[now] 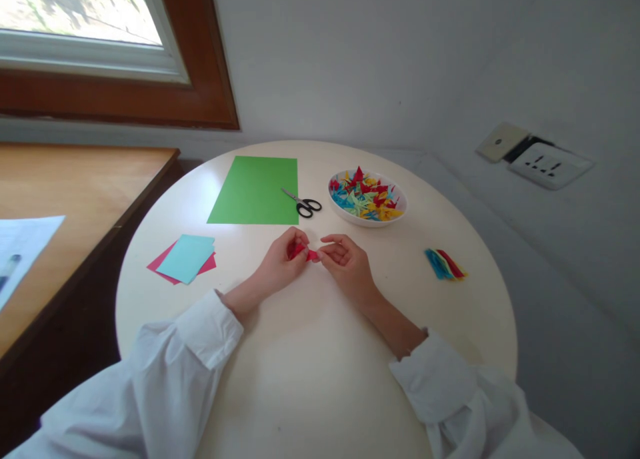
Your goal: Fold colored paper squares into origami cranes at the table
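A small piece of folded red paper [312, 254] is held between my two hands over the middle of the round table. My left hand [285, 259] is closed around its left part, which the fingers partly hide. At its right end, my right hand [347, 262] pinches the tip between thumb and finger. Just beyond the hands lie black-handled scissors [306, 207], their blades over the edge of a green paper sheet [260, 191]. A white bowl [365, 219] of colourful folded paper cranes [367, 196] stands behind my right hand.
Light blue paper squares [187, 259] lie on red ones [164, 259] at the left of the white table [310, 379]. Strips of coloured folded paper [445, 264] lie at the right. A wooden desk [100, 179] with a printed sheet [25, 246] stands left; a wall socket [549, 164] is at right.
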Motion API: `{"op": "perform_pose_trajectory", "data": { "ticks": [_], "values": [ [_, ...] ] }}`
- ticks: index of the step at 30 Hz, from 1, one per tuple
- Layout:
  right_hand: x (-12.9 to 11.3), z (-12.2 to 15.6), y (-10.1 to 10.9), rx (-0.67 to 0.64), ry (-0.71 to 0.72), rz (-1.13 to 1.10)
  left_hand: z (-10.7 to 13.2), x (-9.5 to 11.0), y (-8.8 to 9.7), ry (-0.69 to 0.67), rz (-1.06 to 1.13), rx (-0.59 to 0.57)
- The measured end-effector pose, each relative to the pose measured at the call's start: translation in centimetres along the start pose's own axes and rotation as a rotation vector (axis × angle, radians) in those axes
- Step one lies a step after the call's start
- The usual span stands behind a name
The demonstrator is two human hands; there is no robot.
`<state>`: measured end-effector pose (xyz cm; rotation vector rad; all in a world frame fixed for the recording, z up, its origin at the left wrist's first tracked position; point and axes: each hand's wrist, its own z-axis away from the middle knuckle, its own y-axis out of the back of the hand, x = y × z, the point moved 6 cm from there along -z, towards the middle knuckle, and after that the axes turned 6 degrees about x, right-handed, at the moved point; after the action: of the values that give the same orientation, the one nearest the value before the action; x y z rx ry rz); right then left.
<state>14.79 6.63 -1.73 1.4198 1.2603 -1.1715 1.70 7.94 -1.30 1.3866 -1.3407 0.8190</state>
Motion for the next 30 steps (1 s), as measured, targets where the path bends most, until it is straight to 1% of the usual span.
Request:
{"op": "perform_pose_trajectory", "data": {
  "ticks": [8,14,20,26,30],
  "values": [
    [-0.13,0.0,0.02,-0.021,0.026,-0.004,-0.02,-0.02,0.13,-0.007,0.006,0.021],
    [-0.01,0.06,-0.11,-0.042,0.01,-0.01,-0.01,0.16,0.07,-0.002,0.017,0.024],
    [0.12,0.12,-0.37,-0.065,-0.002,0.005,0.16,0.49,-0.27,-0.001,0.013,0.003],
    [-0.33,0.18,-0.4,-0.075,0.044,0.031,0.24,0.72,-0.57,-0.006,0.049,-0.019],
    [-0.23,0.15,-0.43,-0.078,0.021,0.033,0.29,0.69,-0.58,0.004,0.054,-0.023]
  ]
}}
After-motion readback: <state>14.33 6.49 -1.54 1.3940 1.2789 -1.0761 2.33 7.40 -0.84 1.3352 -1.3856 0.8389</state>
